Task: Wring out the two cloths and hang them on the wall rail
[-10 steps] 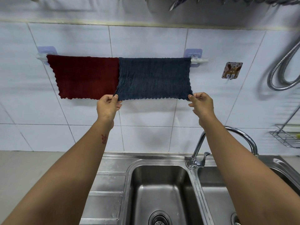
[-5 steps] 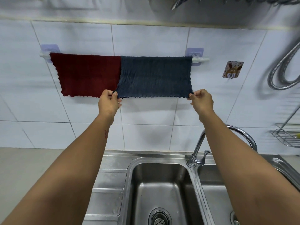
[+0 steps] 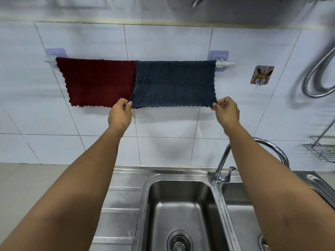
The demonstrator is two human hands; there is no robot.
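Observation:
Two cloths hang side by side over a white wall rail (image 3: 225, 64) on the tiled wall. The dark red cloth (image 3: 96, 81) is on the left, the dark blue cloth (image 3: 174, 84) on the right, their edges touching. My left hand (image 3: 120, 113) pinches the blue cloth's lower left corner. My right hand (image 3: 225, 110) pinches its lower right corner. The blue cloth is pulled flat between them. Nothing holds the red cloth.
A steel double sink (image 3: 181, 180) lies below, with a curved tap (image 3: 223, 171) between the basins, close to my right forearm. A sticker hook (image 3: 261, 75), a metal hose (image 3: 315, 82) and a wire rack (image 3: 320, 151) are on the wall at right.
Both hands have stayed on the blue cloth's lower corners and risen slightly along the wall. The cloth's lower edge looks straighter now.

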